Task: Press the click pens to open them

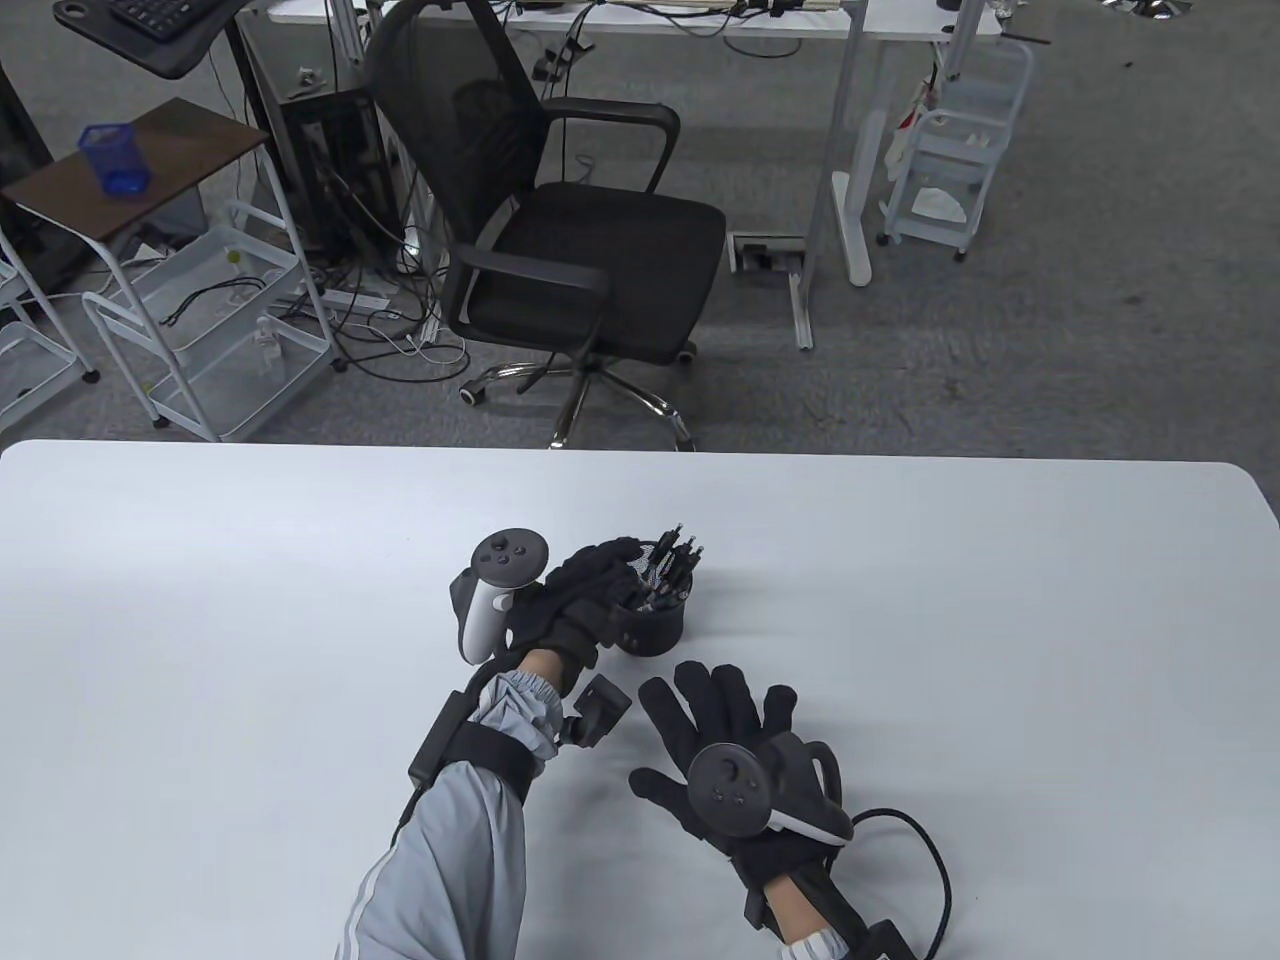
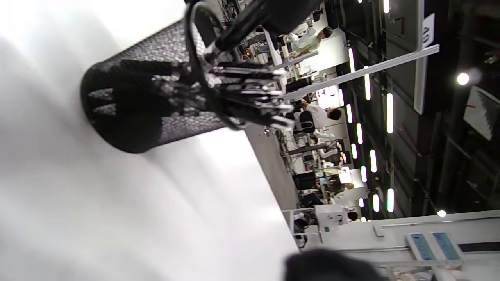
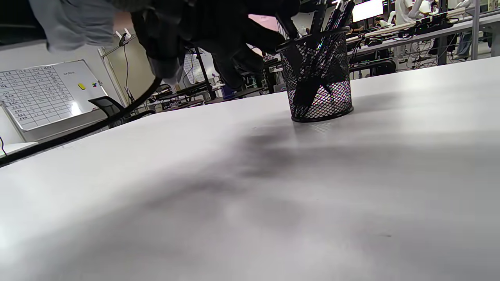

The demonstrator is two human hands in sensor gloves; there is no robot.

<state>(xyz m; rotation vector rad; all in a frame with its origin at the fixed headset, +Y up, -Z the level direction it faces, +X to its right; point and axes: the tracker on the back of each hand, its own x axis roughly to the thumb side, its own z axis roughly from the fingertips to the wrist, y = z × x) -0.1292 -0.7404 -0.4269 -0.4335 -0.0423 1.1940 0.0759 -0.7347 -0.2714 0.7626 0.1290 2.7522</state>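
A black mesh pen cup stands upright on the white table, holding several black click pens. My left hand curls over the cup's left rim among the pens. In the left wrist view the cup lies sideways in frame, and one pen runs from the bunch up into my gloved fingers, which grip its top end. My right hand rests flat on the table with fingers spread, just in front of the cup, holding nothing. The right wrist view shows the cup and the left hand at its rim.
A black office chair stands beyond the table's far edge. White carts and desks are further back on the carpet. The left wrist camera mount hangs between my two hands.
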